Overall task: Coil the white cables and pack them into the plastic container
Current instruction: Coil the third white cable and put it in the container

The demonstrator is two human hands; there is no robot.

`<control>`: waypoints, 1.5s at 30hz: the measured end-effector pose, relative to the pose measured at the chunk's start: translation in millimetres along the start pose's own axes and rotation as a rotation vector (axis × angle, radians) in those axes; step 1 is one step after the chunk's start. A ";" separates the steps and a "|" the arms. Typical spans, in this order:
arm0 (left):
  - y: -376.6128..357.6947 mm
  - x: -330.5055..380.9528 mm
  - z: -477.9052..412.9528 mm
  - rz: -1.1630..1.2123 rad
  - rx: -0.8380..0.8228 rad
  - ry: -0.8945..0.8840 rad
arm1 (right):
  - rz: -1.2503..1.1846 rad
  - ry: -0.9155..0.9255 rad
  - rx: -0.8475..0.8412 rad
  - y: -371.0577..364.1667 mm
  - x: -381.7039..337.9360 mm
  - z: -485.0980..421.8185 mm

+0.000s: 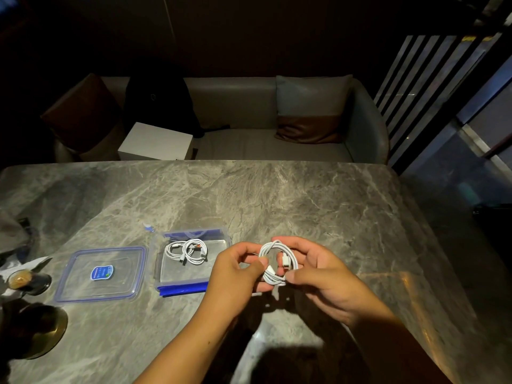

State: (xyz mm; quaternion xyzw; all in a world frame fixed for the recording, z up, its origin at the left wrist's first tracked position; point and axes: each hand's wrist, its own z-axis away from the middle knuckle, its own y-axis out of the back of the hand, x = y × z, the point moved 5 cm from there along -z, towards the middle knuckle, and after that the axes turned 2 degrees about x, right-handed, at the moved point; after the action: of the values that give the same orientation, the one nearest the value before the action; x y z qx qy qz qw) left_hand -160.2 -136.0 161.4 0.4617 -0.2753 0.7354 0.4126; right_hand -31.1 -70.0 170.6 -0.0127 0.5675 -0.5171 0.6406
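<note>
A coiled white cable [273, 252] hangs above the marble table, held between both hands. My left hand [235, 268] pinches the coil's lower left side, and my right hand [318, 270] grips its right side with the thumb across the strands. A connector end shows inside the loop. To the left stands the open clear plastic container [182, 274] with blue clips. Two coiled white cables [187, 250] lie in its far half.
The container's clear lid [102, 274] with a blue rim and a blue sticker lies flat left of it. A small cup [20, 279] and a round brass-coloured base [52, 332] stand at the table's left edge. A sofa with cushions and a white box sit behind the table.
</note>
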 end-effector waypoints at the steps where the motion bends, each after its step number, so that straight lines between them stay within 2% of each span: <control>1: -0.5 0.1 -0.2 0.002 -0.006 0.000 | 0.037 0.024 0.006 0.2 1.1 -1.2; 4: -3.6 -1.6 0.7 0.028 -0.023 0.009 | 0.299 0.157 0.137 6.0 1.8 -7.8; 8: -4.9 -6.3 2.3 0.117 -0.029 0.052 | 0.804 0.449 0.426 15.9 -8.6 -4.0; 9: -4.3 -7.3 2.5 0.131 -0.025 0.060 | 0.853 0.499 0.469 15.8 -9.6 -1.7; 14: 0.1 -8.0 1.9 0.185 0.000 0.052 | 0.627 0.406 0.471 15.2 -1.4 -4.2; 20: 7.1 -4.1 0.2 0.194 -0.032 0.027 | 0.071 0.110 0.371 9.3 11.1 -6.1; 23: 7.3 -3.9 -1.5 0.235 -0.071 0.043 | -0.003 0.083 0.348 7.7 10.4 -4.9; 26: 10.5 -9.7 -2.8 0.260 -0.051 0.068 | 0.086 0.075 0.353 12.7 12.4 -8.6; 30: 15.9 -17.4 -2.9 0.270 -0.012 0.062 | 0.625 0.152 0.349 18.8 13.3 -14.6; 34: 25.7 -24.2 -4.8 0.249 0.031 0.062 | 0.942 0.207 0.321 11.8 23.5 -24.7; 39: 50.6 -34.5 -14.7 0.222 0.089 0.075 | 1.015 0.167 0.323 -3.1 43.7 -48.5; 42: 68.3 -42.5 -20.8 0.204 0.122 0.080 | 0.880 -0.004 0.303 -6.1 61.5 -67.0; 45: 86.7 -49.1 -26.6 0.248 0.142 0.113 | 0.827 -0.045 0.241 -11.6 70.9 -83.0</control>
State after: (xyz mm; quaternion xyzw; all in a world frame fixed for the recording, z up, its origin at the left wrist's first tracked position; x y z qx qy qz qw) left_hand -235.4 -176.5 103.7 0.4102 -0.2540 0.8232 0.2994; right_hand -112.7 -76.0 97.5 0.2791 0.4462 -0.2791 0.8032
